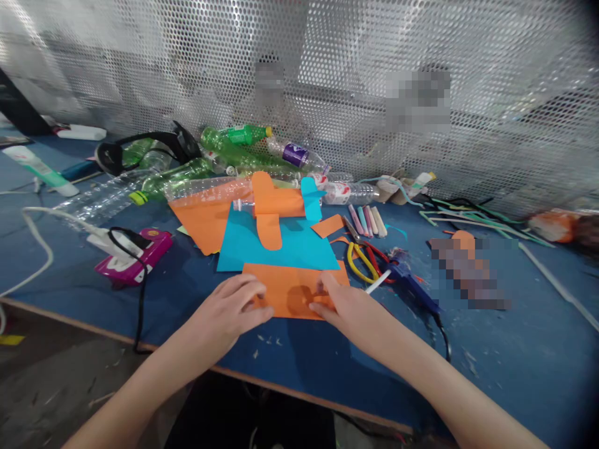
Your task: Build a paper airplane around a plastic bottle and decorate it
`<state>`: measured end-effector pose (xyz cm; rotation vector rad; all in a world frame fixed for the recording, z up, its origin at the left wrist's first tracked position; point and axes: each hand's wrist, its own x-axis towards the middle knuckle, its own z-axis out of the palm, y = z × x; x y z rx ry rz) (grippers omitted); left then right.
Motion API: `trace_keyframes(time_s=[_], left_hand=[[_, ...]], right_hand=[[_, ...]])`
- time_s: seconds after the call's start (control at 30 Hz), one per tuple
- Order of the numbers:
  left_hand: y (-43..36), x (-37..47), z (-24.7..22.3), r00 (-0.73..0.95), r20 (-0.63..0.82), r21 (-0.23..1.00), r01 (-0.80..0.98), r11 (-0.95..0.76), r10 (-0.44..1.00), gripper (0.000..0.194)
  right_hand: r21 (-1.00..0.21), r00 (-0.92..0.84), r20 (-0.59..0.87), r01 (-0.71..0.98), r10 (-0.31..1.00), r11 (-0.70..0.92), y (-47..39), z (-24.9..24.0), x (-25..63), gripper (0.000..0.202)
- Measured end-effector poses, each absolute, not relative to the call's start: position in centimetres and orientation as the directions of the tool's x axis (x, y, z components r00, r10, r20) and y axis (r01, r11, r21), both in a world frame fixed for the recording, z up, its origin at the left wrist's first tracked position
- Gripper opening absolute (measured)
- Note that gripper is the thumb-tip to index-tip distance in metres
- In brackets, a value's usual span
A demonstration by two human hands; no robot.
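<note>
A rectangular orange paper sheet (290,290) lies near the table's front edge. My left hand (236,305) is at its left end, fingers curled and thumb over the paper. At the right end my right hand (344,299) has thumb and fingertips closed on orange paper; whether this is the sheet's edge or a small separate piece I cannot tell. Behind it lies a blue paper sheet (290,252). On that rests a small plastic bottle wrapped in orange paper (283,202), with orange wing shapes and a blue tail piece, like a toy plane.
Scissors (369,255) and a blue glue gun (414,280) with its cord lie right of the sheet. Several plastic bottles (253,149) are piled against the perforated metal panel (346,81). A magenta power strip (135,255) sits left. Chalk-like sticks (367,221) lie behind the scissors.
</note>
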<state>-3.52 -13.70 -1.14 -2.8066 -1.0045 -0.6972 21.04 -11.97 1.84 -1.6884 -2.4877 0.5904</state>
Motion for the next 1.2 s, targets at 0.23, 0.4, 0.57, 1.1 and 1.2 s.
trace_keyframes(time_s=[0.23,0.4,0.57,1.1,1.2], left_hand=[[-13.5,-3.5,-1.1,0.785,0.412,-0.01,0.511,-0.859,0.462,0.03],[-13.5,-3.7,-1.4,0.769,0.422,0.02,0.522,-0.853,0.481,0.031],[-13.6,-3.6,-1.3,0.762,0.4,0.107,0.513,-0.852,0.509,0.03],[-18.9,-0.5,-1.8,0.64,0.328,0.109,0.705,-0.701,0.695,0.062],[-18.6,-0.6,-1.8,0.631,0.351,0.134,0.698,-0.704,0.692,0.059]], right_hand=[[-0.317,-0.408,-0.176,0.885,0.896,0.341,-12.0,2.5,20.8,0.007],[-0.325,-0.396,-0.208,0.89,0.895,0.318,-12.0,2.7,20.6,0.01],[-0.275,-0.388,-0.19,0.903,0.902,0.331,-12.2,2.5,20.6,0.011],[0.097,-0.37,0.15,0.928,0.917,0.359,-13.5,3.5,21.2,0.026],[0.047,-0.656,0.331,0.729,0.678,0.683,-14.6,3.8,21.0,0.016]])
